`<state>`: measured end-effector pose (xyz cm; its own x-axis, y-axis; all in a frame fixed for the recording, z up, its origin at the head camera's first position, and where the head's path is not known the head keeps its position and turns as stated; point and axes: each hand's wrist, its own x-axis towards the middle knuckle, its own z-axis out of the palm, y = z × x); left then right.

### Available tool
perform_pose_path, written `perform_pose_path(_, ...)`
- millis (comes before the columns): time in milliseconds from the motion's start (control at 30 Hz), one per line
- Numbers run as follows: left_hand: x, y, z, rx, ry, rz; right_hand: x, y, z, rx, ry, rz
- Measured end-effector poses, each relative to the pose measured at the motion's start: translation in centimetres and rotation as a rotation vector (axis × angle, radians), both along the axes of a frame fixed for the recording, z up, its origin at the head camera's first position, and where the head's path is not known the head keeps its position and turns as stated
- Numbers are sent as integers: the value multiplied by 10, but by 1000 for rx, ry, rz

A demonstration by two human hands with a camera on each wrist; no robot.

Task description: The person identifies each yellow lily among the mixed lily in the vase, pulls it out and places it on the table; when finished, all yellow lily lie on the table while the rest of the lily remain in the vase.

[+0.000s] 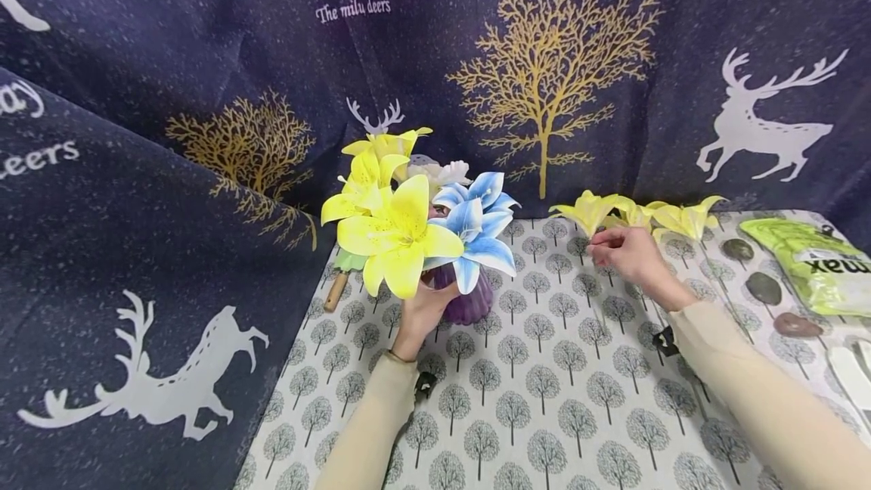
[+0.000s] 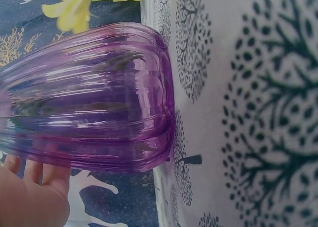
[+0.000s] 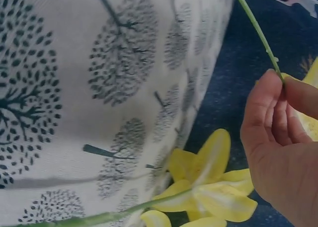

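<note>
My left hand [image 1: 423, 310] grips the neck area of a ribbed, see-through purple vase [image 1: 471, 307], its fingers [image 2: 35, 170] showing beside the glass in the left wrist view. The vase stands upright on the table and holds yellow lilies [image 1: 398, 237], blue-and-white lilies [image 1: 479, 229] and a pale flower [image 1: 445, 171], which hide its mouth. To the right, my right hand [image 1: 629, 257] pinches the green stem [image 3: 258, 31] of a single yellow lily [image 1: 587, 210] between thumb and fingertips. More yellow lilies [image 1: 687, 219] lie close by at the table's back edge.
At the right are a bright green bag [image 1: 810, 267], dark stones [image 1: 764, 288], a reddish stone [image 1: 798, 325] and a white object [image 1: 850, 375]. A wooden-handled tool [image 1: 335, 292] lies left of the vase. Dark blue deer-print cloth [image 1: 422, 74] hangs behind the tree-print tablecloth [image 1: 517, 414].
</note>
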<state>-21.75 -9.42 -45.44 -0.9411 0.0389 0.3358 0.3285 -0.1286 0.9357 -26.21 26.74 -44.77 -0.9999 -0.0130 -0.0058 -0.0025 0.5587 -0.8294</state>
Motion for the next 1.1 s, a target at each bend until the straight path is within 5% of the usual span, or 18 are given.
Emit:
perform_pose_path(200, -10, -2, -16, -54, 6, 38, -5, 2, -12, 93, -82, 1)
perform_pose_path(400, -11, -4, -22, -5, -2, -2, -5, 5, -19, 140, -103, 14)
perform_pose_path(767, -12, -1, -20, -16, -47, 19, -9, 8, -30, 178, -195, 47)
perform_pose_path(1100, -12, -3, -21, -53, -33, 28, -1, 5, -25, 178, -150, 1)
